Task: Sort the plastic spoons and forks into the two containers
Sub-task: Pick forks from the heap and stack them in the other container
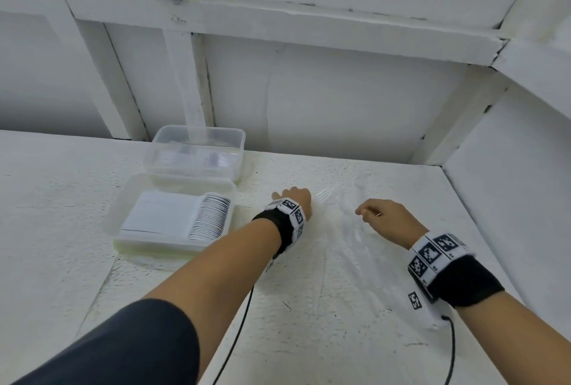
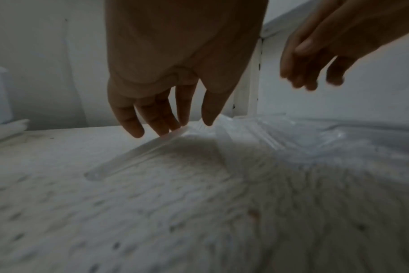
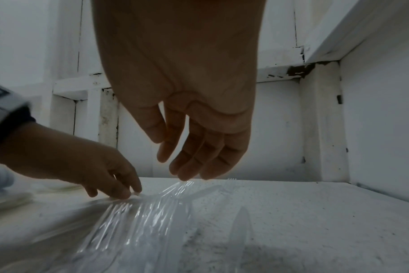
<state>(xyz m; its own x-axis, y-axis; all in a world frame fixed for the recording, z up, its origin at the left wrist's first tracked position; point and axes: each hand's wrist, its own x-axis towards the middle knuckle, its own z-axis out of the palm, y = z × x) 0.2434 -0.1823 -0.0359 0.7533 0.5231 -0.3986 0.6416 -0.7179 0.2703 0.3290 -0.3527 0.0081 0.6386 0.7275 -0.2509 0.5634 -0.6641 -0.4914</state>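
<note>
A loose pile of clear plastic cutlery [image 1: 349, 227] [image 3: 140, 221] lies on the white tabletop [image 1: 309, 307], right of two clear containers. The near container [image 1: 123, 208] holds a tight row of spoons [image 1: 210, 214]. The contents of the far container [image 1: 197, 137] are unclear. My left hand [image 1: 304, 196] [image 2: 185, 127] reaches down at the pile's left edge, thumb and fingertips pinching a clear fork [image 1: 326, 194] whose handle [image 2: 138, 153] slants toward the table. My right hand [image 1: 366, 214] [image 3: 175, 166] hovers over the pile with loosely curled fingers and holds nothing.
White walls with wooden framing [image 1: 278, 17] close off the back and right side of the table. The containers stand against the back edge at the left. A black cable [image 1: 238, 335] runs from my left wrist toward me across the table.
</note>
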